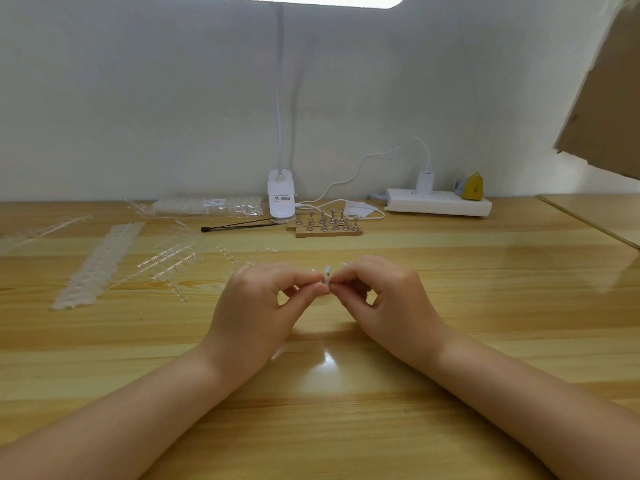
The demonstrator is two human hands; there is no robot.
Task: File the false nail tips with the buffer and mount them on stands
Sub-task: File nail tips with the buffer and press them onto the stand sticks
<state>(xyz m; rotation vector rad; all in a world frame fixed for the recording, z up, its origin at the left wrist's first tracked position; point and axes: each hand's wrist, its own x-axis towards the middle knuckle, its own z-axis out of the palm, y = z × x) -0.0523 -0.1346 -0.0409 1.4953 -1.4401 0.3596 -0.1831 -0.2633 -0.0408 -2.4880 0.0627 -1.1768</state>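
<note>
Pinching a small silvery stand (326, 274) between them, the left hand (258, 308) and the right hand (379, 299) meet above the near middle of the wooden table (485, 306). On each hand the thumb and forefinger close on the little piece while the other fingers curl loosely beneath. A clear nail tip may be seated on top of it, but the thing is too small and glassy to be sure. Both forearms reach in from the near edge.

At the far middle of the table two wooden bars (328, 232) carry the other stands (323, 220), upright in rows. Just left of them lies a thin black-tipped tool (239, 226), pointing left. A white clip lamp (281, 199) sits behind the bars, its neck rising up the wall. To the far right a white power strip (438, 202) lies along the wall with a charger plugged in and a small yellow object (473, 188) on its right end.

On the left side, a long white strip of nail tips (100, 265) runs diagonally, with clear empty sprues (169, 261) scattered beside it to the right. A clear bag of tips (207, 206) rests at the far left by the wall. A cardboard sheet (602, 98) leans in at the upper right.
</note>
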